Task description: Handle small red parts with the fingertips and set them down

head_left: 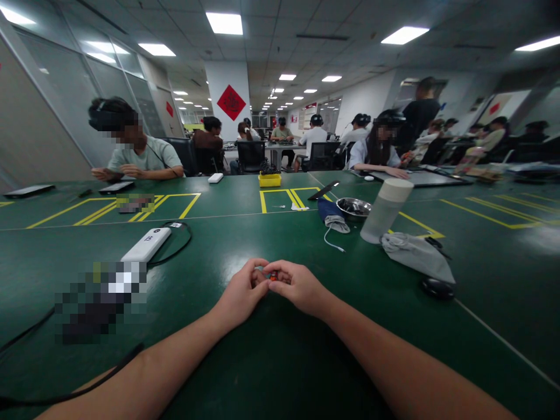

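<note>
Above the green table (280, 361), my left hand (242, 291) and my right hand (301, 287) meet with curled fingers and thumbs nearly touching. Between their fingertips is a small orange-red object (273, 276). It is mostly hidden by the fingers and too small for me to tell its kind. Both hands are closed around it.
At left lie a white power bank (146, 245) with a black cable and a blurred-out device (105, 297). To the right stand a frosted bottle (385, 213), a metal bowl (354, 207), a grey pouch (417, 256) and a black mouse (437, 288). A yellow box (270, 179) sits farther back. Other people sit around.
</note>
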Motion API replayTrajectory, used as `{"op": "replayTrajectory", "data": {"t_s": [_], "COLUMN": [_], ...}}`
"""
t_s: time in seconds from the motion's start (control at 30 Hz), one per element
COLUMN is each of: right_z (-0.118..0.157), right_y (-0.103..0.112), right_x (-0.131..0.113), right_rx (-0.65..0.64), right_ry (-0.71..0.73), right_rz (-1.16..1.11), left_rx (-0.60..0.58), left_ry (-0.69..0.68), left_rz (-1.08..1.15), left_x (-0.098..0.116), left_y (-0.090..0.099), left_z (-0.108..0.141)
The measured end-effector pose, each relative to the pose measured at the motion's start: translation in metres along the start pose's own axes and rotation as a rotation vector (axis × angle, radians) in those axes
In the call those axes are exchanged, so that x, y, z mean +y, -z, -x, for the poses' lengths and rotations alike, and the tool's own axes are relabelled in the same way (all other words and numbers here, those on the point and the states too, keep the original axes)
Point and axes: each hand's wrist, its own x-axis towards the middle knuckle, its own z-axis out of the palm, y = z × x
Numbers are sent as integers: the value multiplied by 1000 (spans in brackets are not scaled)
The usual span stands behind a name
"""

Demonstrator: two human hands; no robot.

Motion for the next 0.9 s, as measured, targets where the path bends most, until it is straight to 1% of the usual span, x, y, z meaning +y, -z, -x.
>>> {"op": "replayTrajectory", "data": {"t_s": [0.13, 0.2, 0.33, 0.43, 0.53, 0.6, 0.67, 0.73, 0.8, 0.9], "right_z": [-2, -4, -6, -6, -6, -6, -6, -6, -7, -9], "right_y": [0, 2, 10, 14, 13, 11, 9, 8, 10, 17], "right_x": [2, 3, 3, 4, 6, 8, 11, 13, 13, 10], "right_rx": [-12, 13, 110, 133, 104, 57, 9, -4, 43, 195], "right_ry": [-21, -26, -49, -72, -83, -99, -125, -166, -207, -244], "right_rz": [-194, -272, -297, -303, -328, -352, -367, -365, -378, -473], "left_rx": [-38, -52, -66, -71, -51, -32, -15, -1, 1, -10], "left_ry": [8, 8, -5, 8, 35, 47, 54, 65, 77, 87], "left_rz": [11, 32, 61, 77, 106, 119, 130, 143, 148, 145], "left_x": [2, 3, 5, 6, 5, 3, 2, 2, 3, 5], "left_y": [1, 1, 1, 2, 3, 4, 4, 5, 5, 4], "left_z": [-1, 0, 1, 1, 0, -1, -1, -2, -2, -1]}}
